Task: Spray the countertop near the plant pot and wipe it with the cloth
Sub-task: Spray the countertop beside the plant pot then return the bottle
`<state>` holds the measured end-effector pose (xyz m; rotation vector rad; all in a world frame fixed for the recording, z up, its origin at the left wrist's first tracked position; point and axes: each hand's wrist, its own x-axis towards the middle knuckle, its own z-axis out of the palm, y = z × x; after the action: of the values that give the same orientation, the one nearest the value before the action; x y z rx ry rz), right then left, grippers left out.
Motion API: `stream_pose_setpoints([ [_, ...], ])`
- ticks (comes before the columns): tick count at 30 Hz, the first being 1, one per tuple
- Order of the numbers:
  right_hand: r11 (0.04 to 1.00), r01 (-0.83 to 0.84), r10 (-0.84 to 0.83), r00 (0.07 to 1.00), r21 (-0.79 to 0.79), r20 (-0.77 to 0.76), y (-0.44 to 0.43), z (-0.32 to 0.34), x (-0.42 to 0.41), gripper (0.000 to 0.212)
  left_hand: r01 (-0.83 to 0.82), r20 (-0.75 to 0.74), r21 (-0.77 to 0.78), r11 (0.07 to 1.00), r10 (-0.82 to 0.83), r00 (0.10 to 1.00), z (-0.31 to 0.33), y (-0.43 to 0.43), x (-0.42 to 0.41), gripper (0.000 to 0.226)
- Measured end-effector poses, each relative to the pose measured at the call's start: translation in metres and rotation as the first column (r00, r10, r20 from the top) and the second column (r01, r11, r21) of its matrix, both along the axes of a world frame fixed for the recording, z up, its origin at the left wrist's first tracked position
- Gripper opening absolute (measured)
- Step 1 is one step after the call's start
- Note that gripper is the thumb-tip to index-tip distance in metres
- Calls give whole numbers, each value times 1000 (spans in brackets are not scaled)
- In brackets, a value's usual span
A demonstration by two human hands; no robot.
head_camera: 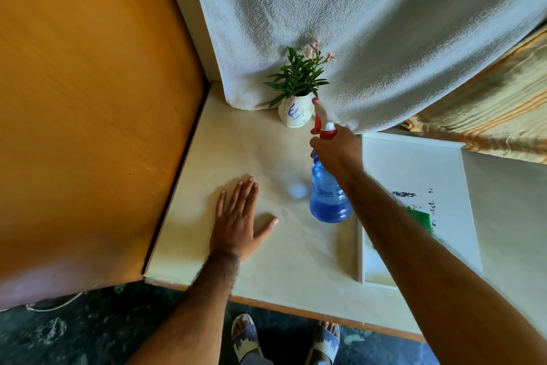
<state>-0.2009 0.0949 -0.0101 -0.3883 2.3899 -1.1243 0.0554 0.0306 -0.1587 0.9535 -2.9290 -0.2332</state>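
A blue translucent spray bottle (328, 196) with a red and white trigger head is gripped at its neck by my right hand (337, 151), its nozzle close to the plant pot. The white plant pot (294, 114) with green leaves and pink flowers stands at the back of the cream countertop (251, 151). My left hand (239, 216) lies flat on the countertop, fingers spread, to the left of the bottle. A green cloth (418, 216) lies to the right, partly hidden behind my right forearm.
A white textured wall rises behind the pot. An orange wooden panel (88, 113) borders the countertop on the left. A white framed board (414, 175) with black marks lies to the right. A striped curtain (488, 110) hangs at far right. My sandalled feet show below.
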Motion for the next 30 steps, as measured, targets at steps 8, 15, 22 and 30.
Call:
stream_pose_setpoints([
  [8, 868, 200, -287, 949, -454, -131, 51, 46, -37, 6, 10, -10, 4, 1000, -10, 1000, -3, -1, 1, 98],
  [15, 786, 228, -428, 871, -575, -240, 101, 30, -88, 13, 15, -3, 14, 1000, -15, 1000, 4, 0, -2, 99],
  [22, 772, 239, -399, 903, -590, -157, 114, -2, -96, 31, 16, 4, 20, 1000, -16, 1000, 5, -1, -3, 99],
  [30, 884, 252, -335, 929, -395, -156, 124, -14, -92, 66, 15, 24, 9, 1000, -15, 1000, 6, -1, -3, 99],
])
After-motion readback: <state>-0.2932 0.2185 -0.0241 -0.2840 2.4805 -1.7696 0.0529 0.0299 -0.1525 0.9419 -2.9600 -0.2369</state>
